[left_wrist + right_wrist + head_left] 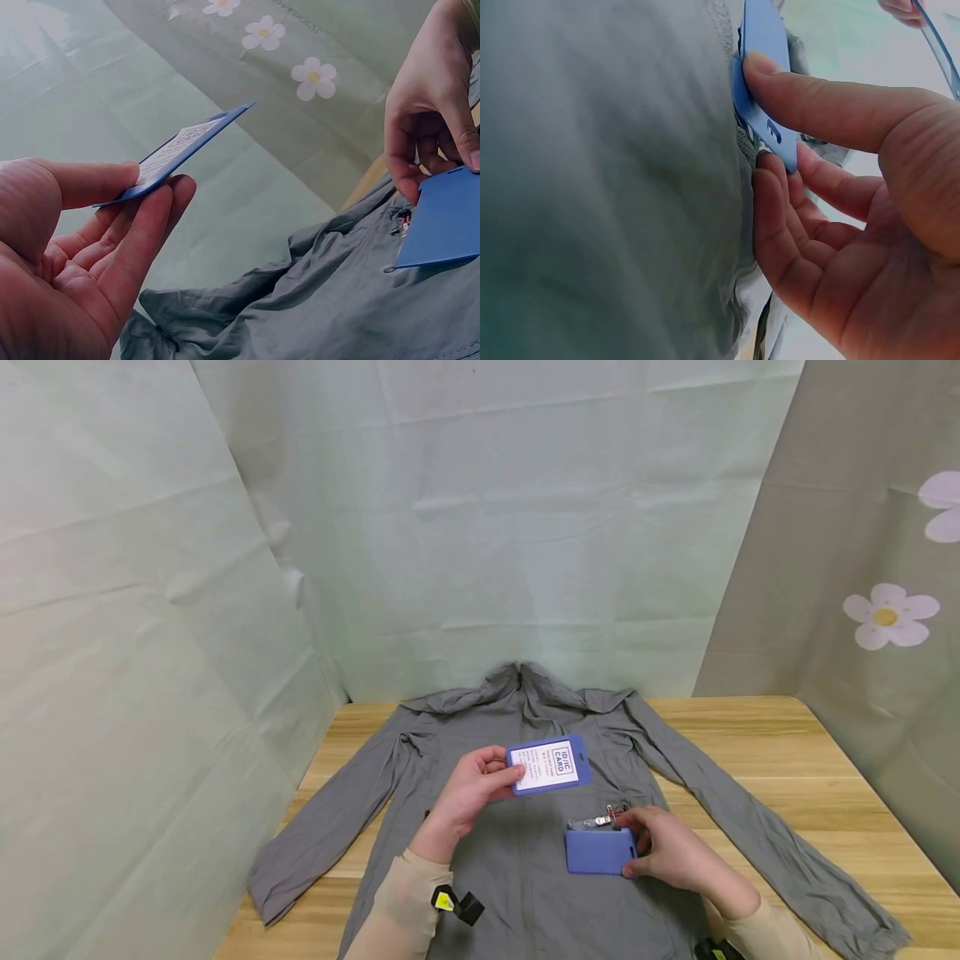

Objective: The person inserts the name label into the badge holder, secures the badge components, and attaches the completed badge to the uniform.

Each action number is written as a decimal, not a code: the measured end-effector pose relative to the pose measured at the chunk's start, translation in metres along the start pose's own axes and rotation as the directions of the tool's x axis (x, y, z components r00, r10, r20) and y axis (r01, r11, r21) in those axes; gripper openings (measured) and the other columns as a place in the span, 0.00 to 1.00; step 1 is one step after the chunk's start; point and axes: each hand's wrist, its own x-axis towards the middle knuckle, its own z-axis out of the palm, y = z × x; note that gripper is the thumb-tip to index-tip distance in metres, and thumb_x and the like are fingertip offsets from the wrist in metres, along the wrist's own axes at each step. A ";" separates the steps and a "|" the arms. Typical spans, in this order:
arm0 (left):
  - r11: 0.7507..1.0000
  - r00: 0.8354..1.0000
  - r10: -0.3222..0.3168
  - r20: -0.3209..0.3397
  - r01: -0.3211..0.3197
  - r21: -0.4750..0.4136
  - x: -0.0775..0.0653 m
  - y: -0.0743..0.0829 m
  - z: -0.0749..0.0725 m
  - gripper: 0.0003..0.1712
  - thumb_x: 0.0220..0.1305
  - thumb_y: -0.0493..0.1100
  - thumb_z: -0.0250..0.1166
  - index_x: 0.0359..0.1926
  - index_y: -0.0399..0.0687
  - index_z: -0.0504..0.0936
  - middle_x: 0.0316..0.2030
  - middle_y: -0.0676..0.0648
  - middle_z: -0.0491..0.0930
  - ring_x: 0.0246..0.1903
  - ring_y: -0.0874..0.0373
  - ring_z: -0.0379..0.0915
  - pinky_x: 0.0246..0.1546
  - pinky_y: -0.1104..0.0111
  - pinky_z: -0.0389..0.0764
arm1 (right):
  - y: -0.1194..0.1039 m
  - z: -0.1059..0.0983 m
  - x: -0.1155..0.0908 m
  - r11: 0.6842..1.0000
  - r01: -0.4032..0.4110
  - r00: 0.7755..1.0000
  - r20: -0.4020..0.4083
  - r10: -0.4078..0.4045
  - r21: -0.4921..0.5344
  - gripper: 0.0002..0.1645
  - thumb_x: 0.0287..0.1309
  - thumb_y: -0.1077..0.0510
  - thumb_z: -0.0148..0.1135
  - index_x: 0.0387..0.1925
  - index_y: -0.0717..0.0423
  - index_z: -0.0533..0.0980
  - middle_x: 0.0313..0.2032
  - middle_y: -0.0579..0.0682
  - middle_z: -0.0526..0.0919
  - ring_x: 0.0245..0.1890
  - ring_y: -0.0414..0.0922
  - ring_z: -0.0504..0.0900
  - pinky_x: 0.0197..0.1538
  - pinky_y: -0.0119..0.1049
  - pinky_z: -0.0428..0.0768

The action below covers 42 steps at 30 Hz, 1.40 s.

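Observation:
My left hand [468,789] pinches a blue ID badge holder [581,760] between thumb and fingers, raised above the grey jacket [487,877]. Its white insert, printed "ID/IC CARD", faces up, and its slotted end points right. Lower and to the right, my right hand [675,852] grips the slotted right end of a second blue badge holder [596,853] over the jacket front. The right thumb [810,101] presses on this holder's face, with the fingers behind it. A metal clip on a clear strap [602,820] lies along its far edge, close by the right fingertips.
The jacket lies spread on a wooden table [750,743], collar toward the back wall and sleeves reaching out to both sides. Pale sheeting [525,527] hangs behind and at the left. Flower-printed sheeting [810,543] is at the right. Both wrists wear black straps.

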 end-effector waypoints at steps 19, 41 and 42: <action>1.000 1.000 -0.002 0.000 0.002 0.009 -0.001 0.003 0.000 0.12 0.71 0.34 0.71 0.50 0.30 0.82 0.40 0.44 0.89 0.38 0.56 0.88 0.50 0.50 0.88 | 0.003 -0.002 -0.003 0.995 0.036 0.999 0.026 -0.039 0.097 0.36 0.48 0.65 0.85 0.59 0.58 0.79 0.34 0.45 0.80 0.29 0.39 0.78 0.30 0.35 0.78; 1.000 1.000 -0.012 -0.011 0.012 0.017 -0.001 0.004 -0.001 0.12 0.72 0.35 0.71 0.51 0.31 0.82 0.39 0.43 0.89 0.38 0.56 0.89 0.52 0.46 0.87 | 0.003 -0.006 -0.004 0.948 0.036 0.997 0.058 -0.057 0.315 0.21 0.63 0.60 0.77 0.54 0.65 0.83 0.38 0.49 0.87 0.35 0.40 0.84 0.37 0.33 0.82; 1.000 1.000 -0.011 -0.012 0.012 0.019 -0.001 0.004 -0.001 0.12 0.72 0.35 0.71 0.51 0.31 0.82 0.40 0.43 0.89 0.38 0.56 0.89 0.53 0.44 0.86 | 0.003 -0.005 -0.003 0.947 0.036 0.997 0.059 -0.057 0.319 0.21 0.63 0.60 0.77 0.54 0.65 0.83 0.38 0.49 0.87 0.36 0.40 0.84 0.37 0.33 0.82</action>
